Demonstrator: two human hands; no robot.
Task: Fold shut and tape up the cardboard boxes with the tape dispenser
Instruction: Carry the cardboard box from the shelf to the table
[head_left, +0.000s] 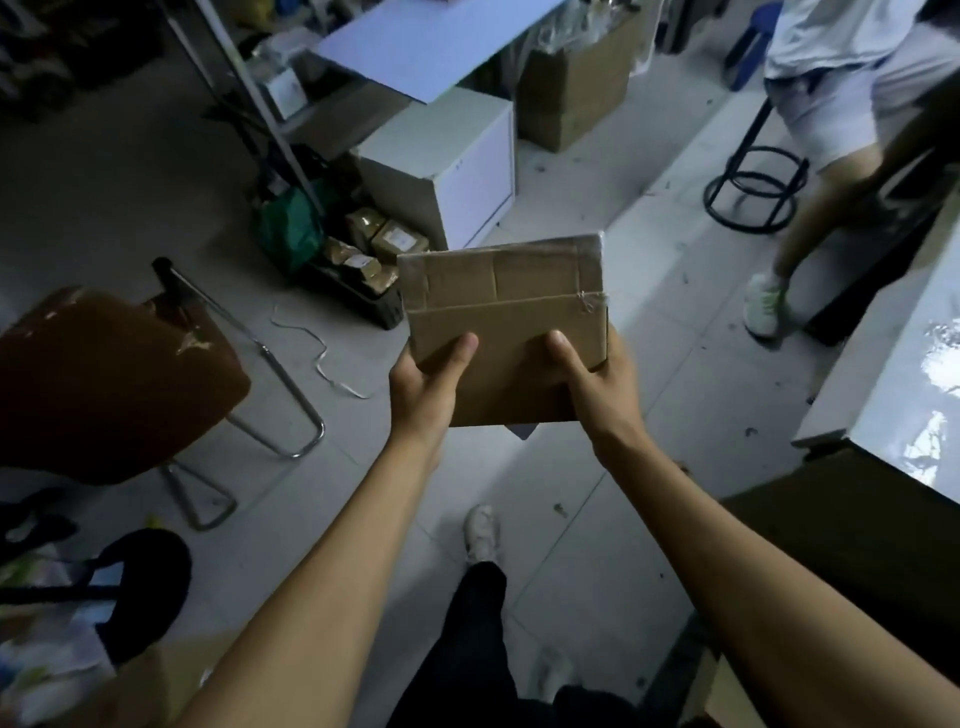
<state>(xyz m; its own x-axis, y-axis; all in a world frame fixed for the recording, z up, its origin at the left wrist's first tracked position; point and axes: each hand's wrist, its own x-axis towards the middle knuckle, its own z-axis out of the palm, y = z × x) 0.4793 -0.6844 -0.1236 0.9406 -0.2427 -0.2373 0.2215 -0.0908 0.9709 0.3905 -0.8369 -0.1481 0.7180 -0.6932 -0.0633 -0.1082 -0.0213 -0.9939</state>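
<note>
Cardboard, brown: one small box (506, 332), flaps folded shut, clear tape over the far edge and corners, held in the air above the floor, clear of all furniture.

Left hand (423, 387): grips the box's near left corner, thumb laid on the top face, fingers hidden beneath.

Right hand (597, 382): grips the box's near right corner, thumb on the top face, fingers wrapped under the right side.

Beyond the left hand, on the floor: a dark tray of taped brown parcels (371, 254), with a green bag (291, 228) just beside it.

Further out past the hands: a white cabinet (457, 166), and behind it an open cardboard carton (571, 93).

Left of the left hand: a brown padded chair (109, 379) on a chrome frame; a loose white strip (322, 358) lies on the tiles between chair and hand.

Right of the right hand: a glossy white counter (909, 374). Beyond it, a second person's legs (810, 208) beside a black stool (753, 187).

Below the hands: the holder's own white shoe (480, 532) on pale floor tiles (649, 322).
</note>
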